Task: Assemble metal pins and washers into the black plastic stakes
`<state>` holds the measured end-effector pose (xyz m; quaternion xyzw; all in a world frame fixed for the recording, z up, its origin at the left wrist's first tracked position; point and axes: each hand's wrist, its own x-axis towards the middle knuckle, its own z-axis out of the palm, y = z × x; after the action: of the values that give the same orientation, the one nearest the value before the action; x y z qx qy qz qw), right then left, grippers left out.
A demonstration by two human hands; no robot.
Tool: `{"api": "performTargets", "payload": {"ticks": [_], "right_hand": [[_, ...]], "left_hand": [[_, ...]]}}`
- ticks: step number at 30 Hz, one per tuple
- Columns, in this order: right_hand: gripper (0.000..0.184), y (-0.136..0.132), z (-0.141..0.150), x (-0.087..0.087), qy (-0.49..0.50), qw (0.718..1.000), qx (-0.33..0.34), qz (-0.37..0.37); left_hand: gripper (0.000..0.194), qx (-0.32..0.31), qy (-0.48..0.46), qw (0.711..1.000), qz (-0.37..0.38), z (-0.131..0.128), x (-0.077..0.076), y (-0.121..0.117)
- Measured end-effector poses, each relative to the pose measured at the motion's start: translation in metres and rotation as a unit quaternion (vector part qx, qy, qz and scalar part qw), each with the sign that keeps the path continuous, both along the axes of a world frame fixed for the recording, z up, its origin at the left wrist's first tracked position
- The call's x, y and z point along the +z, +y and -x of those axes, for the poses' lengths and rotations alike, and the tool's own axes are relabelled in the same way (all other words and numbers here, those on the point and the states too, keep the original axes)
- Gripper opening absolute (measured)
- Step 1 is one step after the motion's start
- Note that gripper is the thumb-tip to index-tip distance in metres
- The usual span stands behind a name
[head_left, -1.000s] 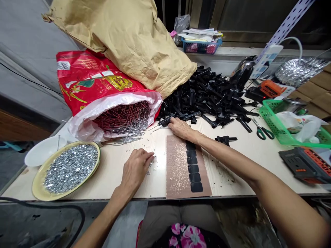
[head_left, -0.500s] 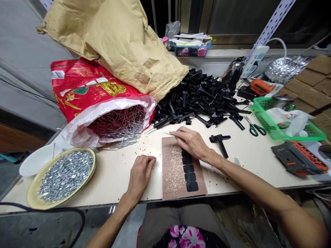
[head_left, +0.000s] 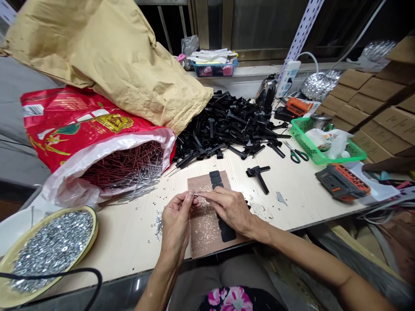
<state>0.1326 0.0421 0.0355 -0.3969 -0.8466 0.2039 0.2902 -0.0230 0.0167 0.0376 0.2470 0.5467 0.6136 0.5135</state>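
Observation:
My left hand [head_left: 177, 218] is closed in a pinch above the left edge of a brown board [head_left: 202, 248]; what lies in its fingertips is too small to make out. Against it, my right hand [head_left: 228, 207] pinches a thin metal pin [head_left: 196, 195], its bright end at the left thumb. A row of black rounded-square pads [head_left: 228, 233] lies on the board, partly hidden under my right hand. Pale flecks cover the board's surface. A small heap of silvery washers [head_left: 158, 225] sits on the table left of my left hand.
A yellow bowl of washers [head_left: 94, 224] stands left. Behind are a red bag [head_left: 81, 116] of long pins and a heap of black plastic parts [head_left: 227, 125]. One black part [head_left: 258, 176], scissors [head_left: 296, 154], a green basket [head_left: 340, 160] and a battery pack [head_left: 343, 181] lie right.
My view has turned right, so the table's things sit further left. My right hand came nearer and met my left hand, which has lifted from the table into a pinch.

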Motion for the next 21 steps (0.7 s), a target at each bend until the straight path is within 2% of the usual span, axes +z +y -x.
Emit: {"api": "performTargets", "payload": {"ticks": [7,15,17,21], "right_hand": [[0.033,-0.004,-0.004,-0.005,0.008,0.999,-0.025,0.018],[0.025,-0.009,-0.007,-0.01,0.016,0.997,-0.059,0.039],[0.022,-0.009,-0.008,-0.01,0.022,0.996,-0.072,0.046],[0.025,-0.01,-0.01,-0.01,-0.006,0.997,-0.068,0.028]], "left_hand": [[0.036,-0.031,0.002,0.999,0.028,0.0,-0.003,0.002],[0.041,-0.05,-0.019,0.997,0.049,0.0,-0.014,0.007],[0.038,-0.047,0.003,0.998,0.04,-0.003,-0.016,0.006],[0.032,-0.033,0.109,0.993,0.01,-0.011,-0.021,0.004]]}}
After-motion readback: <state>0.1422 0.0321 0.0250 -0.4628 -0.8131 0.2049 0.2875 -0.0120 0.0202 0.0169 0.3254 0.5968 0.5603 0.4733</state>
